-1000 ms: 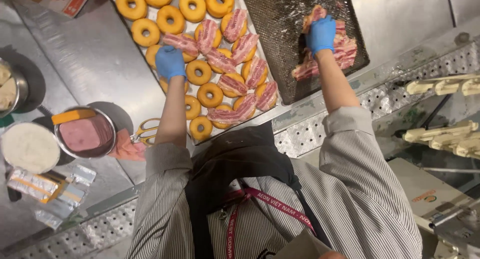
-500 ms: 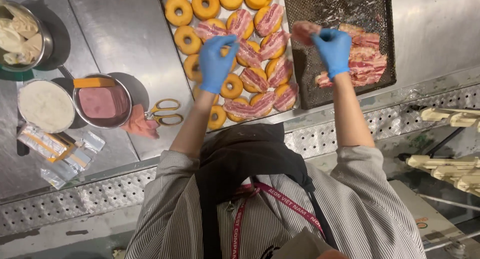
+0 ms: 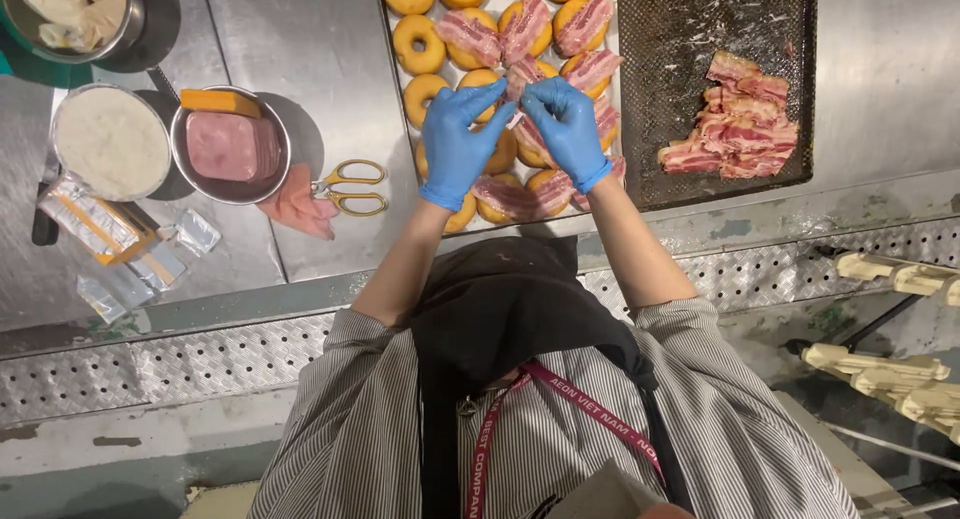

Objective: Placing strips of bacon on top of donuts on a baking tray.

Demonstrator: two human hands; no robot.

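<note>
With both arms stretched out over the tray of doughnuts [image 3: 432,4], I see my left hand [image 3: 455,142] and right hand [image 3: 567,129] meeting fingertip to fingertip, pinching one bacon strip [image 3: 522,79] above the tray's middle. Right of the tray, the bacon pile [image 3: 738,131] sits on the dark mesh sheet [image 3: 680,39].

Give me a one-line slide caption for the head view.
Gloved left hand and right hand hold a bacon strip over a tray of ring pastries.

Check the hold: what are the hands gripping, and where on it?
Both hands, left hand and right hand, pinch one bacon strip between their fingers, at its lower end, above the tray of doughnuts.
</note>
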